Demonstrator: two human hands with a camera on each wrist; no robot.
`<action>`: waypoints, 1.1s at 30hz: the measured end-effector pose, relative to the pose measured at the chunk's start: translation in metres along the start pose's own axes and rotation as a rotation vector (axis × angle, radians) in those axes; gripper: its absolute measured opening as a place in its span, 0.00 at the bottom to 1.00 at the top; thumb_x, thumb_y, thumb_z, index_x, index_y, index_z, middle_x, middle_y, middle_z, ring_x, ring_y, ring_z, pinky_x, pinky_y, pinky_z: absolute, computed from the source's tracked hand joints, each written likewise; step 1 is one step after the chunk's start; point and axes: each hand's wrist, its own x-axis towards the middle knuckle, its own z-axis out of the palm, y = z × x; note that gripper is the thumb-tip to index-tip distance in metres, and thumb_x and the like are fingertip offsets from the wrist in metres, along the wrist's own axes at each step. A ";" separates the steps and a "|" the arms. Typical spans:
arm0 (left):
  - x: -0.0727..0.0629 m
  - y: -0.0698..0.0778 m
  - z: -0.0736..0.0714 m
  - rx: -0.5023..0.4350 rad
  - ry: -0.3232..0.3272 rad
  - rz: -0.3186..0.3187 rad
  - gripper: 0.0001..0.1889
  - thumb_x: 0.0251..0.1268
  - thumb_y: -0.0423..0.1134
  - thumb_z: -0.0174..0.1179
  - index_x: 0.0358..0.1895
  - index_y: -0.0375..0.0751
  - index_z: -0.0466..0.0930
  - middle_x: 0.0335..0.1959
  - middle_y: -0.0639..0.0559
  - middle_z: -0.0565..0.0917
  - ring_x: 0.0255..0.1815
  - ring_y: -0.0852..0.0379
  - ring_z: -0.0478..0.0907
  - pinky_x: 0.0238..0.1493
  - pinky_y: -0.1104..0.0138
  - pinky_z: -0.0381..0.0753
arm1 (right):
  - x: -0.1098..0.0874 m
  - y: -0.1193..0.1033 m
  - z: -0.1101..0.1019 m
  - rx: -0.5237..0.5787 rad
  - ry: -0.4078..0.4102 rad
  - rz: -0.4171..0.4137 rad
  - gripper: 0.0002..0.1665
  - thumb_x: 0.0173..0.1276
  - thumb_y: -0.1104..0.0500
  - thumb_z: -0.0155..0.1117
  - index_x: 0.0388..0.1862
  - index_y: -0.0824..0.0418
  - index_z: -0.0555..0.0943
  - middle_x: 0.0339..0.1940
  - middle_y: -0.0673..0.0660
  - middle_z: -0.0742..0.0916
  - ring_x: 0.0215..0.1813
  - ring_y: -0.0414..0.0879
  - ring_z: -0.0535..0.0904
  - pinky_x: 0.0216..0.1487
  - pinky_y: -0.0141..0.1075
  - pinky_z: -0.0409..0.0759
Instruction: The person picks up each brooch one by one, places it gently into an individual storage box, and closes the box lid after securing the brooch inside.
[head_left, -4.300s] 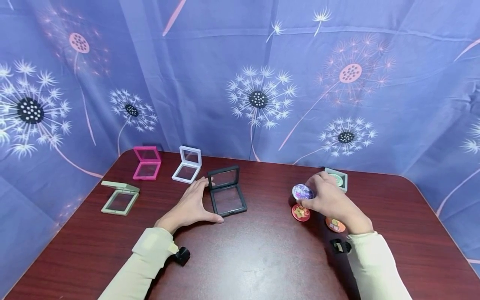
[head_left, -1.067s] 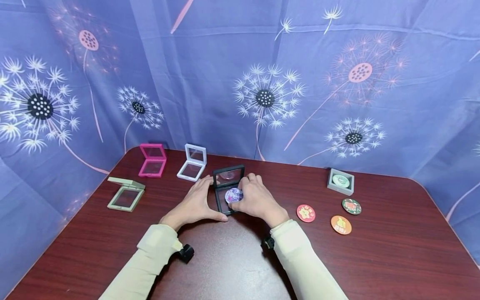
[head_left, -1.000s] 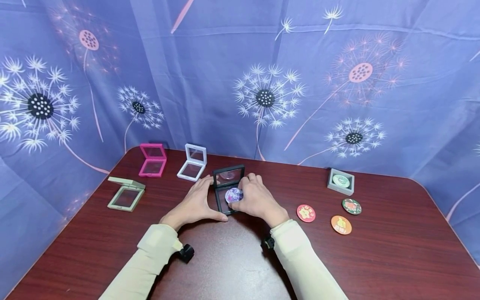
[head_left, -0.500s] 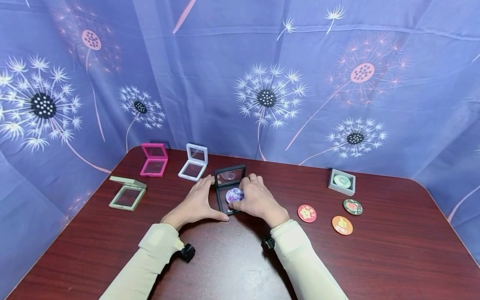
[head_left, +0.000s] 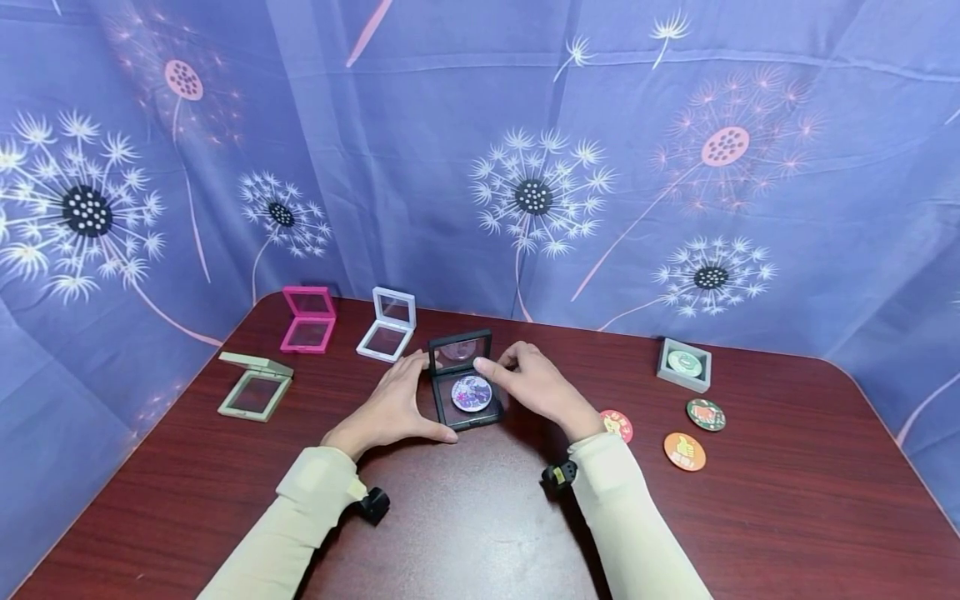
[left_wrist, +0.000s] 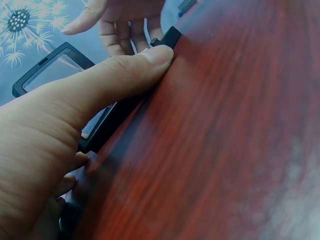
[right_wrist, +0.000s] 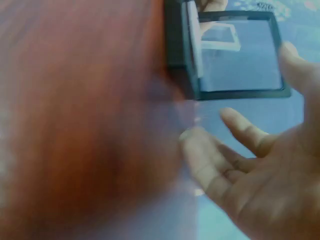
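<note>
A black display case [head_left: 444, 407] stands with its lid raised, as seen in the head view. On the clear film of its base lies a round purple and white badge [head_left: 471, 393]. My left hand [head_left: 385, 410] holds the case from the left; its thumb [left_wrist: 135, 70] lies along the front edge in the left wrist view. Beside the case's right side is my right hand [head_left: 546, 390], fingers parted and holding nothing. Its thumb [right_wrist: 295, 65] comes close to the lid [right_wrist: 242, 55] in the right wrist view; whether they touch I cannot tell.
Pink [head_left: 308, 320], white [head_left: 386, 325] and green [head_left: 255, 387] cases stand with lids raised at the left. To the right lie red [head_left: 617, 425], orange [head_left: 684, 451] and dark green [head_left: 706, 414] badges. A grey box [head_left: 684, 382] holds a mint badge. A blue curtain [head_left: 420, 167] hangs behind.
The right hand carried the purple badge from the right side of the table into the black case, let go of it, and moved up and right. The left hand stayed at the case.
</note>
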 end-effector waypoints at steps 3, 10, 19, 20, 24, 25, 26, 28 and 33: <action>0.000 0.000 0.000 0.003 0.002 0.001 0.64 0.35 0.63 0.86 0.76 0.31 0.65 0.82 0.30 0.58 0.84 0.34 0.52 0.82 0.41 0.50 | 0.001 0.008 0.001 0.103 -0.015 0.016 0.33 0.80 0.35 0.59 0.59 0.63 0.78 0.57 0.60 0.83 0.59 0.52 0.80 0.63 0.50 0.77; 0.001 -0.002 0.002 0.005 0.002 0.002 0.64 0.36 0.64 0.86 0.76 0.32 0.65 0.83 0.31 0.58 0.85 0.36 0.51 0.82 0.42 0.50 | 0.001 0.017 0.001 0.255 -0.067 -0.025 0.30 0.87 0.40 0.50 0.72 0.60 0.76 0.65 0.61 0.82 0.60 0.56 0.82 0.66 0.53 0.77; 0.002 -0.003 0.002 0.008 0.001 0.001 0.64 0.36 0.64 0.86 0.76 0.32 0.65 0.82 0.31 0.58 0.84 0.35 0.51 0.82 0.42 0.49 | -0.002 0.023 -0.001 0.341 -0.111 -0.023 0.34 0.85 0.37 0.51 0.81 0.50 0.69 0.70 0.57 0.80 0.64 0.55 0.80 0.69 0.54 0.74; 0.002 -0.003 0.002 0.008 0.001 0.000 0.64 0.36 0.64 0.86 0.76 0.33 0.65 0.83 0.31 0.58 0.84 0.35 0.51 0.82 0.42 0.49 | -0.002 0.023 0.000 0.334 -0.113 -0.020 0.35 0.84 0.36 0.52 0.82 0.49 0.69 0.70 0.57 0.80 0.64 0.54 0.80 0.70 0.54 0.73; 0.002 -0.003 0.002 0.007 0.004 0.001 0.64 0.35 0.64 0.86 0.76 0.33 0.65 0.82 0.31 0.59 0.84 0.35 0.51 0.82 0.42 0.50 | -0.003 0.021 0.001 0.308 -0.105 -0.014 0.34 0.84 0.36 0.53 0.81 0.49 0.70 0.66 0.57 0.81 0.64 0.53 0.80 0.70 0.54 0.73; 0.002 -0.003 0.002 0.005 0.004 0.002 0.64 0.35 0.64 0.86 0.76 0.33 0.65 0.82 0.32 0.59 0.84 0.36 0.52 0.82 0.42 0.50 | -0.003 0.021 0.002 0.309 -0.100 -0.016 0.33 0.84 0.37 0.53 0.80 0.50 0.71 0.65 0.57 0.81 0.63 0.53 0.80 0.70 0.53 0.73; 0.002 -0.003 0.002 0.004 0.005 0.004 0.64 0.35 0.64 0.86 0.76 0.33 0.65 0.82 0.32 0.59 0.85 0.36 0.52 0.82 0.43 0.50 | -0.004 0.020 0.002 0.313 -0.095 -0.014 0.33 0.84 0.38 0.54 0.80 0.50 0.71 0.64 0.57 0.82 0.63 0.53 0.81 0.69 0.52 0.74; 0.002 -0.002 0.002 0.002 0.005 0.008 0.64 0.35 0.64 0.86 0.76 0.33 0.65 0.82 0.32 0.60 0.85 0.36 0.51 0.82 0.43 0.49 | -0.003 0.021 0.002 0.324 -0.087 -0.015 0.31 0.85 0.40 0.54 0.78 0.52 0.72 0.62 0.57 0.82 0.62 0.54 0.81 0.69 0.52 0.74; 0.002 -0.003 0.002 0.003 0.001 0.009 0.65 0.35 0.64 0.86 0.77 0.32 0.64 0.82 0.32 0.59 0.85 0.36 0.51 0.82 0.43 0.49 | -0.002 0.023 0.004 0.358 -0.072 -0.027 0.28 0.86 0.43 0.53 0.74 0.56 0.74 0.60 0.60 0.83 0.61 0.56 0.81 0.67 0.52 0.75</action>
